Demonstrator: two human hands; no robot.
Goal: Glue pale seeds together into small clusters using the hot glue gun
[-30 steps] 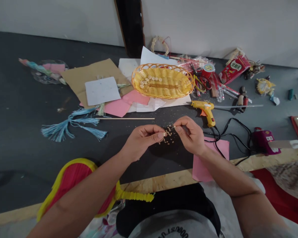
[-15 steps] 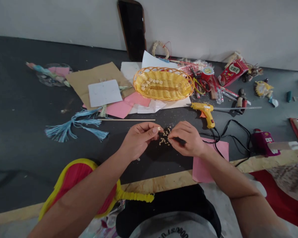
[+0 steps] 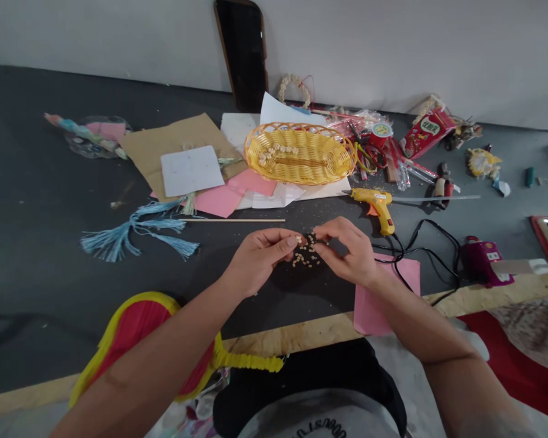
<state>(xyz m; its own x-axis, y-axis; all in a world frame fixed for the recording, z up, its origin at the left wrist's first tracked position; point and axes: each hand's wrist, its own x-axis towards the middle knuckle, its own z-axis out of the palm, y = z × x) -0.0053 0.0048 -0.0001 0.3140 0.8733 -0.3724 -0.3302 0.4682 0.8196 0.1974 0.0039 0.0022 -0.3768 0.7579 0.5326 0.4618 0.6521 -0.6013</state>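
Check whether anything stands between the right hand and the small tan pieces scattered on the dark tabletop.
Nothing visible does. The right hand is beside the small tan pieces, with no object between.

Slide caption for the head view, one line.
Left hand pinches a pale piece by scattered bits, right hand close by; basket and glue gun lie beyond.

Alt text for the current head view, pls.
The left hand pinches a small pale piece over a dark tabletop; the right hand is close by, near scattered tan bits. Beyond them are a yellow wicker basket with pale clusters inside and a yellow glue gun; a blue tassel lies to the left.
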